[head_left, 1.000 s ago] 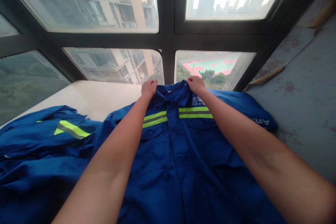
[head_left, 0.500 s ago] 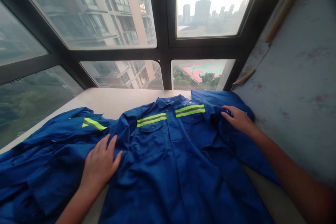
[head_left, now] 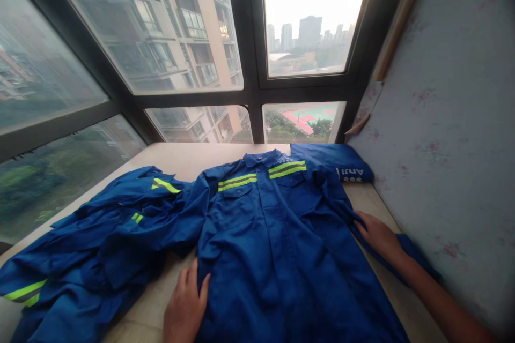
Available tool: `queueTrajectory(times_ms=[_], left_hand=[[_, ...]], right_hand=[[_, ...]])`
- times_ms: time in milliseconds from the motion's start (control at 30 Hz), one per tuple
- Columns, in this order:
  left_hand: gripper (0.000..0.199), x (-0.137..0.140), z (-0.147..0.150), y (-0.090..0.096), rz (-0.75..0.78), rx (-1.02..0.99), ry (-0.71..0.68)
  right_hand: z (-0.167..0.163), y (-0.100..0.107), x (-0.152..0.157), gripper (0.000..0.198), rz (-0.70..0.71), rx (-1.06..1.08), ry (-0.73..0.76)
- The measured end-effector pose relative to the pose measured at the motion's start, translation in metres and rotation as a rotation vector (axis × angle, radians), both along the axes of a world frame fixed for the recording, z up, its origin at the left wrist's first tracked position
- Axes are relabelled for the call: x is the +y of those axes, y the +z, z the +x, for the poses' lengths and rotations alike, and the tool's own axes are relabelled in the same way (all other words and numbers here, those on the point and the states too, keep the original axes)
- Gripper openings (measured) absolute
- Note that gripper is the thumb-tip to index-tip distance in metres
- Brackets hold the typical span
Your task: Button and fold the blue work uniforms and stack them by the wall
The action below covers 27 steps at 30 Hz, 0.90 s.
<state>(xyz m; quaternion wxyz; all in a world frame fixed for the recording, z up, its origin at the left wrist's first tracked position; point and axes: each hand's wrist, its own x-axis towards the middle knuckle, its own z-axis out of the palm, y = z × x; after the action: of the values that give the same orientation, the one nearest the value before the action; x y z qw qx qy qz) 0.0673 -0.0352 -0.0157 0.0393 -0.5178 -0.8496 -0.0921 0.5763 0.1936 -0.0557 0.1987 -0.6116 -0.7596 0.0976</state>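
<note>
A blue work jacket (head_left: 277,236) with yellow-green reflective chest bands lies front side up, collar toward the window. My left hand (head_left: 185,303) rests at the jacket's left edge, fingers stretched out and thumb apart, touching the cloth. On the other side my right hand (head_left: 378,233) has its thumb and fingers closed on the jacket's right sleeve, whose lower part runs beneath my wrist. A second blue garment (head_left: 116,241) with reflective strips lies crumpled to the left, meeting the jacket's left sleeve.
A folded blue cloth (head_left: 354,169) with white lettering lies behind the jacket's right shoulder. The pale sill (head_left: 189,153) borders dark window frames (head_left: 251,86). A wall with flowered paper (head_left: 438,144), peeling at its edge, stands close on the right.
Both hands have moved down toward me: my left from the left sleeve to the jacket's side, my right along the right sleeve. The view has shifted, showing lettering on the folded cloth.
</note>
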Motion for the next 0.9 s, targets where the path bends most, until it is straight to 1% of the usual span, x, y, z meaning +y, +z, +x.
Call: queueTrajectory(times_ms=[33, 67, 100, 167, 200, 233, 267, 300, 367, 433, 500, 567, 633, 700, 800, 900], left_hand=[[0.048, 0.008, 0.005, 0.002, -0.027, -0.036, -0.007], [0.048, 0.015, 0.007, 0.005, -0.054, -0.068, -0.011], [0.048, 0.022, 0.006, 0.008, -0.077, -0.096, -0.011], [0.048, 0.031, -0.006, 0.015, -0.114, -0.128, -0.004], [0.049, 0.034, -0.014, 0.019, -0.133, -0.128, 0.012], [0.049, 0.035, -0.022, 0.022, -0.153, -0.117, 0.029], [0.049, 0.035, -0.027, 0.026, -0.167, -0.094, 0.042], [0.050, 0.034, -0.031, 0.029, -0.166, -0.055, 0.046], [0.051, 0.032, -0.029, 0.033, -0.111, 0.045, 0.013], [0.049, 0.034, -0.017, 0.036, 0.003, 0.123, -0.066], [0.047, 0.044, 0.001, 0.036, 0.085, 0.115, -0.194], [0.047, 0.061, 0.018, 0.032, 0.070, 0.044, -0.339], [0.050, 0.081, 0.030, 0.023, -0.008, -0.005, -0.419], [0.055, 0.098, 0.033, 0.011, -0.076, -0.001, -0.420], [0.059, 0.117, 0.027, -0.006, -0.111, 0.064, -0.382], [0.060, 0.132, 0.018, -0.013, -0.116, 0.120, -0.366]], right_hand=[[0.004, 0.013, 0.012, 0.037, -0.023, -0.022, 0.004], [0.010, 0.028, 0.024, 0.037, -0.031, -0.053, -0.026], [0.015, 0.044, 0.036, 0.037, -0.018, -0.093, -0.099], [0.022, 0.076, 0.053, 0.039, 0.084, -0.184, -0.299], [0.021, 0.090, 0.058, 0.040, 0.157, -0.231, -0.364], [0.017, 0.101, 0.059, 0.041, 0.234, -0.271, -0.387], [0.009, 0.109, 0.056, 0.041, 0.302, -0.299, -0.360], [-0.002, 0.113, 0.051, 0.042, 0.353, -0.309, -0.292], [-0.033, 0.109, 0.034, 0.043, 0.390, -0.273, -0.089], [-0.070, 0.094, 0.013, 0.041, 0.343, -0.187, 0.112], [-0.108, 0.073, -0.009, 0.040, 0.262, -0.097, 0.260], [-0.141, 0.052, -0.026, 0.041, 0.183, -0.042, 0.356], [-0.163, 0.035, -0.036, 0.043, 0.119, -0.032, 0.391], [-0.174, 0.022, -0.036, 0.046, 0.075, -0.054, 0.377], [-0.176, 0.011, -0.019, 0.048, 0.038, -0.110, 0.327], [-0.175, 0.007, 0.004, 0.050, 0.016, -0.157, 0.308]])
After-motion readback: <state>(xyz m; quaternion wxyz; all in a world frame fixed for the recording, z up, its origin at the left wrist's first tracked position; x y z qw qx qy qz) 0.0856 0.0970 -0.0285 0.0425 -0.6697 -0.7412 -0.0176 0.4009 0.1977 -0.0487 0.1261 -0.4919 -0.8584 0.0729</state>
